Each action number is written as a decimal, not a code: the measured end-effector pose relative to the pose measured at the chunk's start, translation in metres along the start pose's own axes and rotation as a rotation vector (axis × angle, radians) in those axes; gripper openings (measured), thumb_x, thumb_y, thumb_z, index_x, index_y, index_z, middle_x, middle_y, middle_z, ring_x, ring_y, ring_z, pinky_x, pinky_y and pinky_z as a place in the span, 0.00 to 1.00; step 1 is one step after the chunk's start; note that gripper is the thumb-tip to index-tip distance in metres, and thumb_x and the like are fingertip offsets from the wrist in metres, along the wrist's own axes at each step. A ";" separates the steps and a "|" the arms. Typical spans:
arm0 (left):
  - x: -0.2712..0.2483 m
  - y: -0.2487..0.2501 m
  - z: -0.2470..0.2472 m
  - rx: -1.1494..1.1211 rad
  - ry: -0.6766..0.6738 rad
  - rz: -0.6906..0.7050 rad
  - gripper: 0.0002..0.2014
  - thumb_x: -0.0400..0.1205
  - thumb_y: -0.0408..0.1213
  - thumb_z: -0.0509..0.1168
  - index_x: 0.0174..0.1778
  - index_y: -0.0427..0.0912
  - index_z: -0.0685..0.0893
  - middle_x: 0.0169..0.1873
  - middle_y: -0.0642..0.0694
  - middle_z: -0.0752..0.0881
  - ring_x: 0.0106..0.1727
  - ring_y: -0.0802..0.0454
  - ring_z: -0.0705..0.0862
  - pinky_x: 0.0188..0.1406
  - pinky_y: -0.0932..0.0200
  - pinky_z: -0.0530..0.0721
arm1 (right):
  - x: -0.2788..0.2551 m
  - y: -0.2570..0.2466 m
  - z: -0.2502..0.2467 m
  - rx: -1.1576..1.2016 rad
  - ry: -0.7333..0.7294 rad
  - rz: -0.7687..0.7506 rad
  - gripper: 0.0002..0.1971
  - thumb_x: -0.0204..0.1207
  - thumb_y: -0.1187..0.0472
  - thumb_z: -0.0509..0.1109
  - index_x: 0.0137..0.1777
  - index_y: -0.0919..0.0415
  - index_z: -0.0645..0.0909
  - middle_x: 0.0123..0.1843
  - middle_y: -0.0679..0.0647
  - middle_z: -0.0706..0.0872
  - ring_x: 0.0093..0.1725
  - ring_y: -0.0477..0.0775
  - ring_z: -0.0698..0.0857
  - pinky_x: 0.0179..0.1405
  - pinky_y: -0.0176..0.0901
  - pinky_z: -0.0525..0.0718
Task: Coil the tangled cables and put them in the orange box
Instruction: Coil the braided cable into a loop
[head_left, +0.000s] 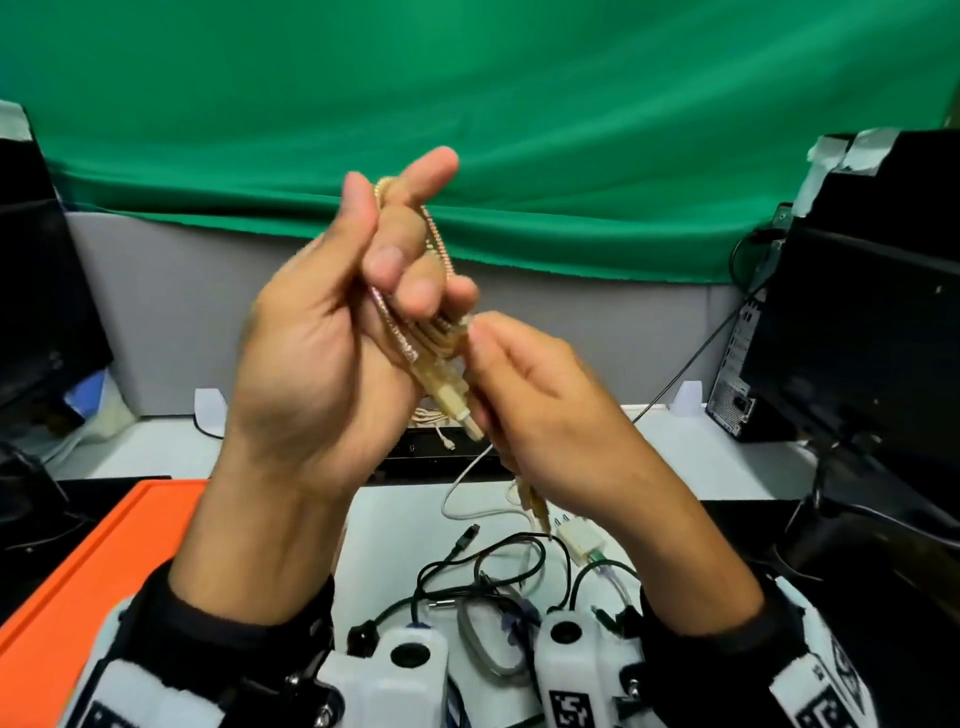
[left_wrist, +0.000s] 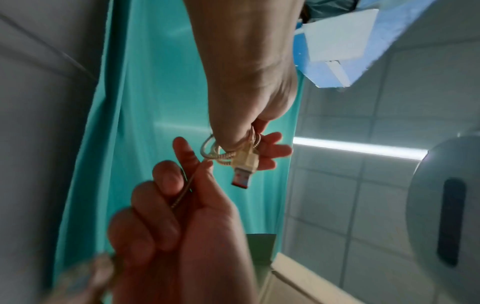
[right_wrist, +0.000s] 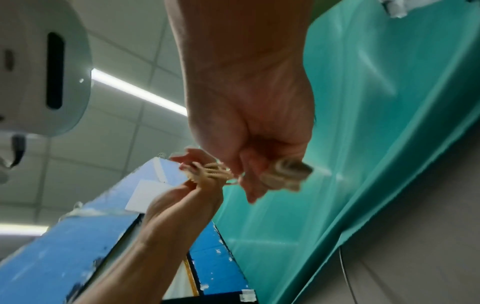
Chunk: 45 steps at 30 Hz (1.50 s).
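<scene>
**Both hands worked one braided cable above the desk**

At the far left, the orange box (head_left: 98, 561) lay on the desk beside the person's left forearm, with only its flat orange top and near edge in view. The left hand (head_left: 332, 332) was raised well above the desk, its fingers curled around loops of a rose-gold braided cable (head_left: 400, 332), which wound round the fingers and across the palm. The cable's USB plug (head_left: 457, 410) hung out below that hand, pointing down. Just to the right, the right hand (head_left: 550, 405) pinched the same cable between thumb and fingers close to the plug, with its other fingers folded over the trailing length; the left wrist view showed that strand running through the fist. Below and between the wrists, a tangle of black cables (head_left: 498, 577) and a white cable (head_left: 467, 483) lay loose on the white desk (head_left: 395, 519), outside the box. A white adapter (head_left: 582, 540) sat just right of them.
</scene>
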<state>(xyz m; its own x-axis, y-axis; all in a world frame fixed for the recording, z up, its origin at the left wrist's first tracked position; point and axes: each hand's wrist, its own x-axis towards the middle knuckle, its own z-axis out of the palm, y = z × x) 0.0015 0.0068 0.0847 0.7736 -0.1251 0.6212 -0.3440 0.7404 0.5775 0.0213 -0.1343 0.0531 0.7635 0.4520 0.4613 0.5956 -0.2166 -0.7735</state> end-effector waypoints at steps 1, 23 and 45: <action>0.000 -0.004 0.001 0.213 0.084 0.094 0.18 0.94 0.39 0.46 0.67 0.30 0.74 0.27 0.53 0.80 0.28 0.57 0.85 0.41 0.61 0.87 | 0.000 0.000 0.001 -0.105 -0.041 -0.005 0.14 0.92 0.53 0.57 0.42 0.45 0.76 0.28 0.46 0.77 0.24 0.43 0.71 0.26 0.41 0.70; -0.006 -0.009 -0.014 1.055 -0.075 -0.616 0.32 0.88 0.59 0.52 0.20 0.46 0.72 0.16 0.49 0.61 0.19 0.53 0.52 0.20 0.63 0.49 | -0.018 -0.023 -0.027 -0.681 -0.003 -0.143 0.18 0.77 0.35 0.59 0.41 0.48 0.78 0.46 0.45 0.76 0.50 0.50 0.79 0.51 0.51 0.78; 0.004 -0.024 -0.016 0.629 0.157 -0.416 0.27 0.84 0.50 0.64 0.56 0.23 0.84 0.21 0.51 0.71 0.27 0.52 0.74 0.33 0.57 0.72 | 0.007 0.014 -0.010 -0.249 0.551 -0.244 0.16 0.88 0.49 0.63 0.43 0.60 0.73 0.29 0.47 0.83 0.37 0.46 0.90 0.27 0.42 0.79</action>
<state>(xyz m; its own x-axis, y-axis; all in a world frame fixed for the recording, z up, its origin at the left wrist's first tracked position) 0.0212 -0.0009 0.0646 0.9557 -0.1812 0.2321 -0.2102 0.1322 0.9687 0.0370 -0.1432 0.0502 0.5753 0.0177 0.8178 0.7578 -0.3880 -0.5246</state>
